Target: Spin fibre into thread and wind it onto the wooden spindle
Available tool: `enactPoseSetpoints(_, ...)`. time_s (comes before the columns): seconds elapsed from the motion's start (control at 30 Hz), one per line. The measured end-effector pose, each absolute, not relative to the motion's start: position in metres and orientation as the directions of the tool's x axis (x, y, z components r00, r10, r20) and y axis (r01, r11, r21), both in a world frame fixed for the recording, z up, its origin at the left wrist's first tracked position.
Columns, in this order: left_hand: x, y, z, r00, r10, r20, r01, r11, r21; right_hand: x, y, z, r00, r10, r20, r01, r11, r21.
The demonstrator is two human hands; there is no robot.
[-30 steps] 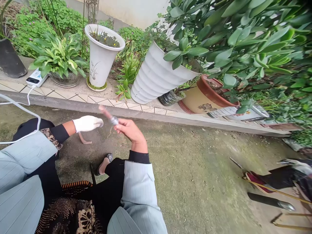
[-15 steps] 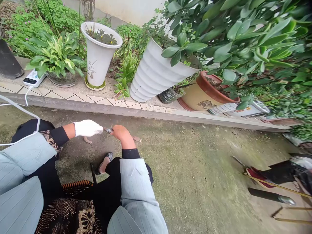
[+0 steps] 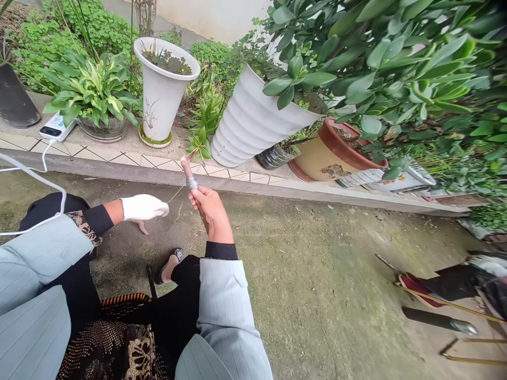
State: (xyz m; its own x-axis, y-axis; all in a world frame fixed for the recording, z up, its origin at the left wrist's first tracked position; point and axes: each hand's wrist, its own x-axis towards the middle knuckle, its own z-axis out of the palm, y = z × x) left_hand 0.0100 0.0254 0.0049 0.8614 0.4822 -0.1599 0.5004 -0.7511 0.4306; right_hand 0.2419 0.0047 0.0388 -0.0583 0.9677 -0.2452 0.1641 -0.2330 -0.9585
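My right hand (image 3: 214,211), bare, is wrapped around a short brown stick (image 3: 186,168) with a paler tip, which points up and away from me. A grey, shiny winding (image 3: 191,182) circles the stick just above my fingers. From there a thin strand (image 3: 176,194) runs down to my left hand (image 3: 143,207), which wears a white glove. The gloved fingers are closed at the strand's end; whether it is wire or thread I cannot tell. Just below the glove shows a brown, bent piece (image 3: 141,227), partly hidden by it.
Along a tiled ledge (image 3: 130,158) stand several potted plants, among them a tall white pot (image 3: 164,95) and a ribbed white pot (image 3: 253,119). A white device (image 3: 57,126) with a cable lies on the ledge. Another person's shoe (image 3: 420,289) is at the right, near a dark tube-like thing (image 3: 438,320).
My right hand has swung up and turned, so the stick now points away from me. The strand to my left hand has become visible. My gloved hand has barely moved.
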Motion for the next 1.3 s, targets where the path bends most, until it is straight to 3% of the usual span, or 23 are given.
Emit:
enactPoseSetpoints(0.07, 0.01, 0.022, 0.0, 0.897, 0.43, -0.105, 0.426, -0.774, 0.469, 0.238, 0.008, 0.034, -0.012, 0.958, -0.285, 0.425, -0.253, -0.869)
enactPoseSetpoints(0.17, 0.01, 0.02, -0.002, 0.901, 0.424, -0.094, 0.413, -0.769, 0.488, 0.231, 0.009, 0.032, 0.034, 0.955, -0.294, 0.832, -0.19, -0.521)
enactPoseSetpoints(0.27, 0.011, 0.02, 0.002, 0.891, 0.423, -0.165, 0.446, -0.748, 0.491, 0.221, 0.008, 0.03, -0.007, 0.926, -0.378, 0.973, -0.081, -0.216)
enactPoseSetpoints(0.33, 0.01, 0.022, 0.004, 0.88, 0.439, -0.182, 0.471, -0.754, 0.459, 0.214, 0.006, 0.028, -0.098, 0.832, -0.546, 0.992, 0.035, -0.124)
enactPoseSetpoints(0.4, 0.008, 0.026, 0.004, 0.859, 0.483, -0.171, 0.508, -0.757, 0.412, 0.212, 0.003, 0.029, -0.252, 0.631, -0.733, 0.967, 0.149, -0.205)
enactPoseSetpoints(0.47, 0.005, 0.032, 0.002, 0.827, 0.545, -0.136, 0.55, -0.738, 0.391, 0.214, -0.001, 0.034, -0.483, 0.407, -0.775, 0.872, 0.144, -0.468)
enactPoseSetpoints(0.5, 0.004, 0.034, 0.001, 0.813, 0.57, -0.12, 0.565, -0.722, 0.4, 0.217, -0.004, 0.038, -0.605, 0.342, -0.719, 0.782, 0.084, -0.618)
enactPoseSetpoints(0.53, 0.003, 0.036, 0.001, 0.798, 0.593, -0.108, 0.577, -0.7, 0.42, 0.222, -0.006, 0.043, -0.705, 0.34, -0.622, 0.663, 0.006, -0.748)
enactPoseSetpoints(0.6, 0.002, 0.037, 0.001, 0.786, 0.61, -0.101, 0.578, -0.666, 0.472, 0.232, -0.008, 0.052, -0.764, 0.513, -0.391, 0.392, -0.113, -0.913)
enactPoseSetpoints(0.67, 0.004, 0.034, 0.005, 0.802, 0.587, -0.107, 0.549, -0.655, 0.519, 0.243, -0.007, 0.057, -0.58, 0.788, -0.207, 0.181, -0.123, -0.976)
enactPoseSetpoints(0.73, 0.007, 0.029, 0.012, 0.816, 0.563, -0.127, 0.534, -0.652, 0.538, 0.25, -0.003, 0.056, -0.303, 0.942, -0.142, 0.162, -0.096, -0.982)
enactPoseSetpoints(0.83, 0.013, 0.021, 0.019, 0.824, 0.528, -0.204, 0.547, -0.647, 0.531, 0.249, 0.006, 0.047, -0.076, 0.977, -0.2, 0.485, -0.139, -0.863)
enactPoseSetpoints(0.93, 0.016, 0.017, 0.017, 0.86, 0.453, -0.236, 0.505, -0.683, 0.527, 0.237, 0.009, 0.04, -0.031, 0.965, -0.262, 0.85, -0.112, -0.515)
enactPoseSetpoints(1.0, 0.017, 0.016, 0.012, 0.881, 0.421, -0.218, 0.469, -0.705, 0.532, 0.228, 0.008, 0.037, -0.06, 0.924, -0.378, 0.958, -0.053, -0.282)
enactPoseSetpoints(1.07, 0.016, 0.017, 0.007, 0.884, 0.421, -0.205, 0.463, -0.718, 0.52, 0.221, 0.006, 0.035, -0.111, 0.805, -0.583, 0.987, 0.02, -0.161)
enactPoseSetpoints(1.17, 0.013, 0.021, 0.001, 0.871, 0.452, -0.19, 0.484, -0.733, 0.478, 0.216, 0.001, 0.032, -0.268, 0.532, -0.803, 0.961, 0.083, -0.265)
enactPoseSetpoints(1.3, 0.007, 0.031, -0.003, 0.848, 0.507, -0.153, 0.518, -0.737, 0.434, 0.218, -0.003, 0.032, -0.499, 0.409, -0.765, 0.852, 0.066, -0.52)
